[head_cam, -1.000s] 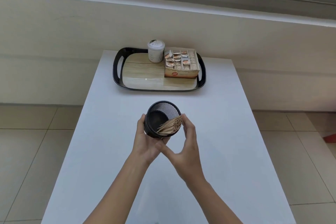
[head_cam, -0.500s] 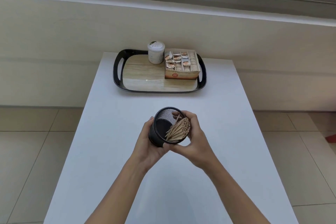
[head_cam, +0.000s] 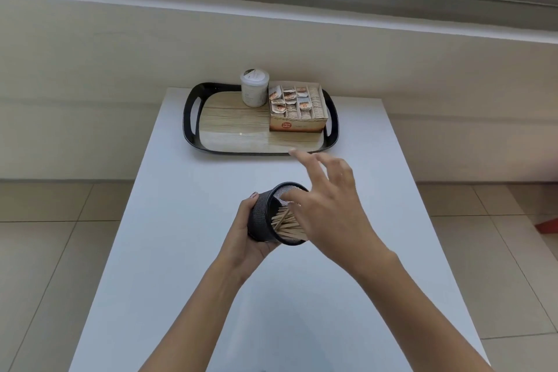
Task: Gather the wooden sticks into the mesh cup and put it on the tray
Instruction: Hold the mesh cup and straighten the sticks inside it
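Sticks in tilted cup, held above desk [head_cam: 187,251]

Left hand [head_cam: 246,243] grips mesh cup [head_cam: 262,220], mouth tipped toward the person's right; wooden sticks [head_cam: 287,225] lie along it. Right hand [head_cam: 329,205] spread, empty, before the rim, short of the tray [head_cam: 189,130].

Café-like room — condiment tray [head_cam: 189,118], tiled floor [head_cam: 60,220].

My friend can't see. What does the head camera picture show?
A left hand holds a tilted black mesh cup of wooden sticks above a white table; the open right hand hovers beside it. Behind sits a tray.
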The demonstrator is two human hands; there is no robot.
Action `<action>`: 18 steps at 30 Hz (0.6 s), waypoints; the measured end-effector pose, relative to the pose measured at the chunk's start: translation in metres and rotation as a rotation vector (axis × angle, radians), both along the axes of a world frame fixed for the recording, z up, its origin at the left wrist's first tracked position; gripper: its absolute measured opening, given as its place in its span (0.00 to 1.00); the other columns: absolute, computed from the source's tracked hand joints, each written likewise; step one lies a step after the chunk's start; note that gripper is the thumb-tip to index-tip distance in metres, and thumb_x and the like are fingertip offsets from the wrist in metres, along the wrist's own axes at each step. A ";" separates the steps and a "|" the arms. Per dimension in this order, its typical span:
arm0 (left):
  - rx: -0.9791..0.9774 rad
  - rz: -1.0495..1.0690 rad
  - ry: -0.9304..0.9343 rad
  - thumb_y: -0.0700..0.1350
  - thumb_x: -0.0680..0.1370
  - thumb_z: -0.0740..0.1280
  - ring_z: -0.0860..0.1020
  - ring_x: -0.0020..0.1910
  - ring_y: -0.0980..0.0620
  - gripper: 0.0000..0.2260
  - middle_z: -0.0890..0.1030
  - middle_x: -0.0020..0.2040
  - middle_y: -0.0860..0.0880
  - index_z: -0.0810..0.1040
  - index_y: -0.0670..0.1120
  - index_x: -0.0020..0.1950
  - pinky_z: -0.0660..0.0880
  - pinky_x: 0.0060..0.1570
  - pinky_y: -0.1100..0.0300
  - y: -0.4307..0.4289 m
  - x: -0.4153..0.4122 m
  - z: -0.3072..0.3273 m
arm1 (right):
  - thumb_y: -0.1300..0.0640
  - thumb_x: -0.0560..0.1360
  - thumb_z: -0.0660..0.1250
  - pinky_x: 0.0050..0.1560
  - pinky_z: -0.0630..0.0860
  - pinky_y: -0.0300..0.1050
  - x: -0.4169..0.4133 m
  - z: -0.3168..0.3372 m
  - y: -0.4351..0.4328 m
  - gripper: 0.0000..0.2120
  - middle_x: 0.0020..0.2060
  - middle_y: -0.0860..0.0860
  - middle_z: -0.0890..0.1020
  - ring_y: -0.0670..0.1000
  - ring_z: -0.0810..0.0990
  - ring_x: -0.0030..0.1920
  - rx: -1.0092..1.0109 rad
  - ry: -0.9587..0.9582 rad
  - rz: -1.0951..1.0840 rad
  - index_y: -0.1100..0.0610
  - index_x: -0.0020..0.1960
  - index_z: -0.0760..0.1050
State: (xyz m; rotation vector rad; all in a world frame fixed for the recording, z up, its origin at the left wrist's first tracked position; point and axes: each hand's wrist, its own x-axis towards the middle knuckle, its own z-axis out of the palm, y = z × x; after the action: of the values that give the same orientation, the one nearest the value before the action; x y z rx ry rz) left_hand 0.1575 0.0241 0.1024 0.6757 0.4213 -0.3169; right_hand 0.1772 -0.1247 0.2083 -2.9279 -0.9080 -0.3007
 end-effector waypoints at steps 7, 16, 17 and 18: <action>0.020 -0.008 -0.020 0.54 0.76 0.67 0.80 0.51 0.46 0.11 0.82 0.53 0.44 0.83 0.48 0.50 0.77 0.52 0.50 0.001 0.000 0.003 | 0.56 0.72 0.68 0.74 0.51 0.58 0.005 0.008 0.016 0.07 0.73 0.55 0.62 0.61 0.58 0.72 -0.318 0.144 -0.074 0.53 0.50 0.80; -0.011 0.029 0.006 0.53 0.76 0.68 0.80 0.52 0.45 0.12 0.82 0.54 0.42 0.83 0.46 0.51 0.74 0.62 0.44 0.003 -0.001 0.001 | 0.59 0.72 0.66 0.73 0.56 0.59 0.000 0.017 0.016 0.05 0.64 0.56 0.71 0.60 0.67 0.67 -0.279 0.037 -0.113 0.55 0.45 0.81; -0.017 0.036 0.012 0.53 0.76 0.68 0.79 0.53 0.44 0.14 0.82 0.55 0.42 0.82 0.45 0.53 0.73 0.64 0.43 0.003 -0.001 0.001 | 0.59 0.72 0.66 0.73 0.57 0.58 -0.001 0.016 0.015 0.05 0.63 0.55 0.72 0.60 0.68 0.66 -0.262 0.015 -0.137 0.55 0.44 0.81; -0.020 0.041 0.014 0.53 0.75 0.68 0.79 0.54 0.44 0.16 0.81 0.56 0.41 0.80 0.44 0.56 0.71 0.65 0.41 0.004 -0.001 0.001 | 0.58 0.72 0.66 0.72 0.58 0.58 -0.002 0.015 0.014 0.05 0.62 0.55 0.73 0.59 0.69 0.65 -0.245 0.002 -0.160 0.55 0.43 0.81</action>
State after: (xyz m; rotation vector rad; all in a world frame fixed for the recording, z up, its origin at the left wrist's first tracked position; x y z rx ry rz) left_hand 0.1562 0.0280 0.1035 0.6445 0.4443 -0.2867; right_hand 0.1754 -0.1110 0.2232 -3.2334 -0.7615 -0.2078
